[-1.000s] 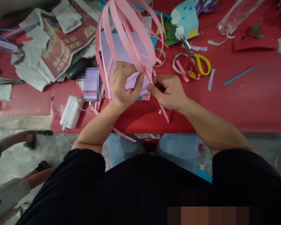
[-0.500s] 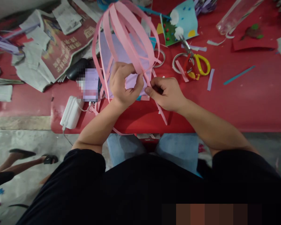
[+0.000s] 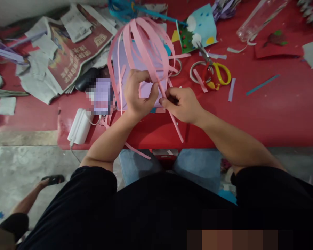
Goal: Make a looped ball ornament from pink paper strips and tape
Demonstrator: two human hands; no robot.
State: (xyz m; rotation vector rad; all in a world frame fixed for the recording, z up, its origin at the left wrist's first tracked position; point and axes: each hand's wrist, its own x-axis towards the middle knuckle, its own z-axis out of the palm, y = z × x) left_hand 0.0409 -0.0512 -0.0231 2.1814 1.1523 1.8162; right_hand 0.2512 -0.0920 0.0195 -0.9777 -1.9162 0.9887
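Note:
Pink paper strips (image 3: 137, 41) bow into a rounded, lantern-like cage above a lilac sheet (image 3: 120, 52). My left hand (image 3: 138, 92) is closed at the near side of this cage, pinching the strips where they come together. Just right of it, the thumb and fingers of my right hand (image 3: 181, 102) pinch a narrow pink paper strip (image 3: 176, 126), whose loose end hangs down toward the table's front edge. Another pink strip (image 3: 138, 151) trails below my left forearm, past the edge. My fingers partly hide the gathering point.
Scissors (image 3: 221, 73) with red and yellow handles lie at right, near rolls of tape (image 3: 198, 71) and paper scraps. Left are a phone (image 3: 102, 95), a white power bank (image 3: 80, 126), a black mouse-like object (image 3: 86, 79) and newspaper (image 3: 67, 52). A bystander's foot (image 3: 52, 179) shows lower left.
The pink cage sits lower in view and looks flatter at the top. Both hands keep their pinch with little movement. The bystander's legs have shifted at lower left.

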